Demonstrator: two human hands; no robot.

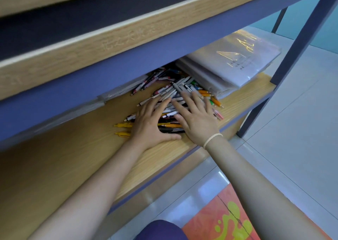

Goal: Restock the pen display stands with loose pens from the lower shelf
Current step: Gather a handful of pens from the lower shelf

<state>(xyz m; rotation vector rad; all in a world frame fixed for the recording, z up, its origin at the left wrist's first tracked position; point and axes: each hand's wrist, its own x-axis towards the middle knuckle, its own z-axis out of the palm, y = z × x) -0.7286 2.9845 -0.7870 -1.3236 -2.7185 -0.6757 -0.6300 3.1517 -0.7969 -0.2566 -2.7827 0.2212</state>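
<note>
A pile of loose pens, white, black, orange, yellow and green, lies on the wooden lower shelf. My left hand lies flat on the left side of the pile, fingers straight and spread. My right hand lies flat on the right side of it, fingers stretched over the white pens; a rubber band sits on that wrist. Two yellow pens poke out to the left of my left hand. Neither hand holds a pen. No display stand is in view.
A stack of plastic-wrapped white packets lies on the shelf right behind the pens. A flat wrapped packet sits at the back left. The upper shelf's blue and wood edge overhangs closely. A dark frame post stands right; tiled floor below.
</note>
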